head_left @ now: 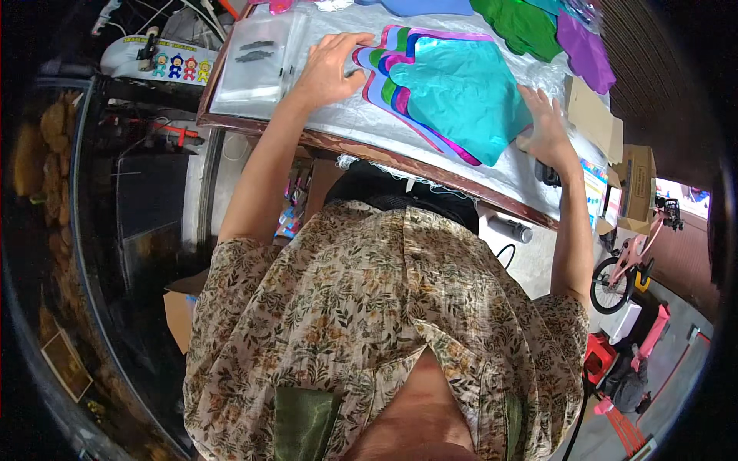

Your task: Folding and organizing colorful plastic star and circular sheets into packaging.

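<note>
While half-open, seemingly empty left hand (329, 71) and right hand (550, 129) flank the flat teal-topped foil stack (465, 96) near the brown-rimmed table's (384, 158) front edge, apparent squaring needs light pressure.

and here's the tbl (350, 149), brown edge, pale sheet (338, 121) on top! mid: fanned foil stack (461, 92), turq. uppermost. l. side, clear plastic sleeve (247, 86) w/ dark marks; far r., green foil (519, 31) nr purple foil (588, 55).
</note>
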{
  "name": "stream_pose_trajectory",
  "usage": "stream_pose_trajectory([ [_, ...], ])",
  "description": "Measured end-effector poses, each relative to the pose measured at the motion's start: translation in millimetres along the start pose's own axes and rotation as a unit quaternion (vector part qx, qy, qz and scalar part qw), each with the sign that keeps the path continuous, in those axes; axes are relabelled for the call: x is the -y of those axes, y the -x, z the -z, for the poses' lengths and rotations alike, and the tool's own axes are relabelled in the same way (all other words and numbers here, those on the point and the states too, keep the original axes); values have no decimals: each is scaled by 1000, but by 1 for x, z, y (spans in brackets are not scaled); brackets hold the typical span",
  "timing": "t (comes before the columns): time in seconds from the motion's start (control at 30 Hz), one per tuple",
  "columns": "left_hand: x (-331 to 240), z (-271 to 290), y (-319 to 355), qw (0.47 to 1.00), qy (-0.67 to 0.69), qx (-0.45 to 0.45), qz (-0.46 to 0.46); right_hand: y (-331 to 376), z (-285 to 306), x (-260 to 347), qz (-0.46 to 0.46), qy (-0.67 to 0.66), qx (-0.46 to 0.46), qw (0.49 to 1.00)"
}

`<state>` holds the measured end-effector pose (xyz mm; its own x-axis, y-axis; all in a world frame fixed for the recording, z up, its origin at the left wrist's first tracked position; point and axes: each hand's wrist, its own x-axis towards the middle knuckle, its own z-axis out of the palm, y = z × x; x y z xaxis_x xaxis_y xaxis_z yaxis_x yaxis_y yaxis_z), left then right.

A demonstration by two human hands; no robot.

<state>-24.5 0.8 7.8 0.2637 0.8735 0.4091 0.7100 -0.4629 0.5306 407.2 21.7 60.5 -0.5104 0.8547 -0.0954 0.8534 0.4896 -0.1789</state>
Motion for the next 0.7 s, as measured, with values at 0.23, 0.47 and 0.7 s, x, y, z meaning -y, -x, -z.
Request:
stream_pose_trajectory([
  [0.23, -1, 1, 0, 1000, 0, 6, 9, -4, 9, 3, -27, -3, 35, 999],
  [0.47, -2, 2, -1, 1000, -1, 11, 10, -3, 3, -4, -23, -11, 18, 1000],
  [0.7, -6, -1, -3, 999, -16, -9, -28, -1, 0, -7, -29, -18, 21, 999],
])
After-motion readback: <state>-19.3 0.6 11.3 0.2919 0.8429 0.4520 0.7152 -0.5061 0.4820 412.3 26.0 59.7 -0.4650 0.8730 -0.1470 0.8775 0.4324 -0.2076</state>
